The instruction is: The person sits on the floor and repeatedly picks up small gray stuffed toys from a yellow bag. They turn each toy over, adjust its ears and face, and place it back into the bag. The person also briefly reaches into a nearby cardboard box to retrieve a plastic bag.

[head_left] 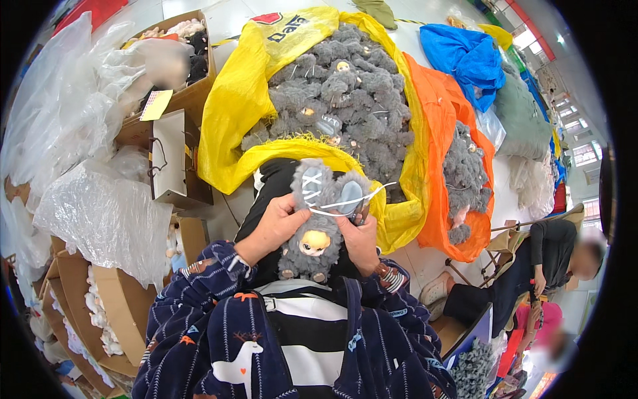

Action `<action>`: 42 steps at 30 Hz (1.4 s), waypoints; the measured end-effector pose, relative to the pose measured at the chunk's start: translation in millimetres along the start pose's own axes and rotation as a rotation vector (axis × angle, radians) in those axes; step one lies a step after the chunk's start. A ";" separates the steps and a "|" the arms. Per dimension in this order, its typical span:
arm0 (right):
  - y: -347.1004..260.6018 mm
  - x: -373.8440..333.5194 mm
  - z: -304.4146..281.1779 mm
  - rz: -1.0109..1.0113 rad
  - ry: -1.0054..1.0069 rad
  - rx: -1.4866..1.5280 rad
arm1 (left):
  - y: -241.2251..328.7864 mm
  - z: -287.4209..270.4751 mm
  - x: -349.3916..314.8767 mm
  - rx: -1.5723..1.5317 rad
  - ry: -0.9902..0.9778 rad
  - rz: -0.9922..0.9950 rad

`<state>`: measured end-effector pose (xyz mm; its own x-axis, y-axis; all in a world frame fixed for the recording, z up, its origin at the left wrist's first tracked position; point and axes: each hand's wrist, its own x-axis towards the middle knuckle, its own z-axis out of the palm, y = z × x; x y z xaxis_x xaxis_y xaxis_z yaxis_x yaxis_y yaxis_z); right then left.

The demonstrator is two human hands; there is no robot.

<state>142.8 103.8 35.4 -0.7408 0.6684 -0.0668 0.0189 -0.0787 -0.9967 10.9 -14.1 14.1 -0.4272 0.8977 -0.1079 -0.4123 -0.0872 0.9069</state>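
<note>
A grey plush doll [298, 251] with long ears and a pale face rests upright on my lap. White ribbon [332, 211] criss-crosses its left ear, runs across the other ear's blue lining and trails off to the right. My left hand [284, 226] is closed on the base of the laced ear, thumb pressed to the front. At the base of the other ear my right hand [359, 243] pinches the doll, its thumb near the ribbon. A small dark thing [362, 213] shows by the right fingers; I cannot make out what it is.
In front of me a yellow sack [229, 143] holds many grey plush dolls. An orange sack [435, 229] with more sits to its right. Cardboard boxes [119, 299] and clear plastic bags [106, 213] crowd the left. Another person [518, 272] sits at the right.
</note>
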 end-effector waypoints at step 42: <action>-51.2 29.0 0.5 -0.425 -0.009 -0.720 | -0.9 -9.2 28.9 -0.384 0.165 0.125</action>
<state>120.0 126.9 84.5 -0.7872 0.5280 0.3186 0.1588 0.6728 -0.7226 -8.5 8.0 6.4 -0.6033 0.7914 -0.0987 -0.6048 -0.3734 0.7034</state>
